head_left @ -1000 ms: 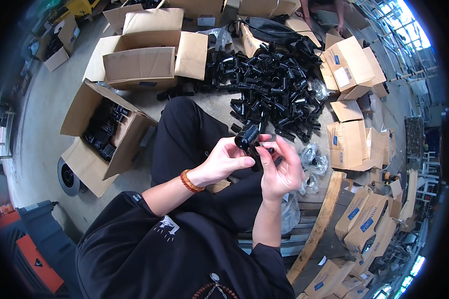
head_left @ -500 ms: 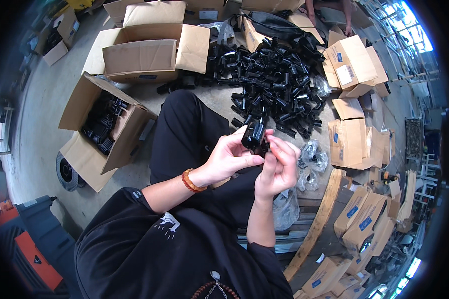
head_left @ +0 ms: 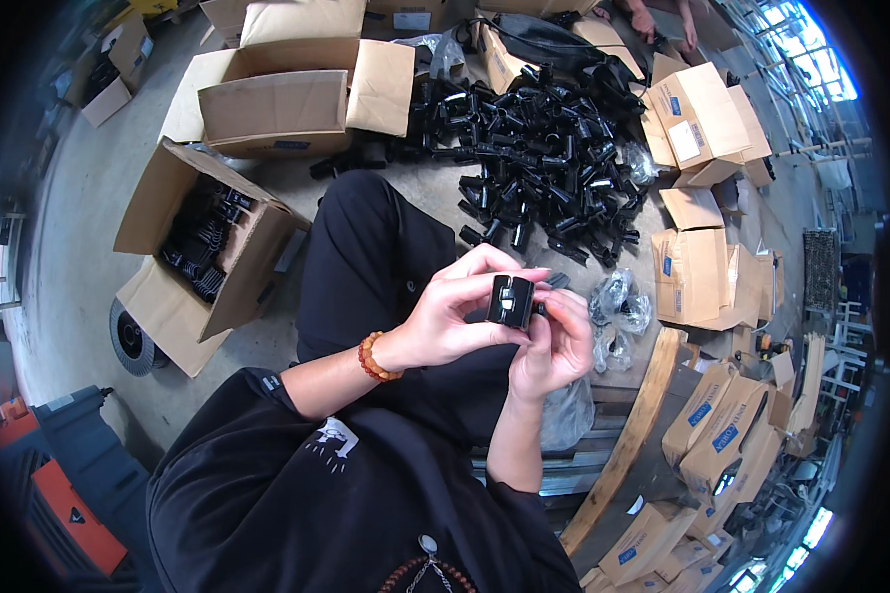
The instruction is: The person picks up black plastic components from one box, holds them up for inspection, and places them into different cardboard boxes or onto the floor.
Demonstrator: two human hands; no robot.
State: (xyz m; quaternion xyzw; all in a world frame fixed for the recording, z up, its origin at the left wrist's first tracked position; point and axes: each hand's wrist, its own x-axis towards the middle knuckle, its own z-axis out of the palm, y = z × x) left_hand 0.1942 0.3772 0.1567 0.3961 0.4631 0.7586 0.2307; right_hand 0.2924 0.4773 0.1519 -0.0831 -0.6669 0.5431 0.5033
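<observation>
Centre: a small black plastic fitting (head_left: 511,300), blocky with a pale slot in its face, held between both hands above the lap. Left hand (head_left: 452,318), its grip closed around the fitting's left side; right hand (head_left: 556,341), its grip closed on the right side and underside. At 12 o'clock, a pile of glossy black tubular fittings (head_left: 549,168) on the concrete floor (head_left: 79,198). At 9 o'clock, an open cardboard box (head_left: 204,252) containing more black parts. At 3 o'clock, crinkled clear bags (head_left: 618,306).
</observation>
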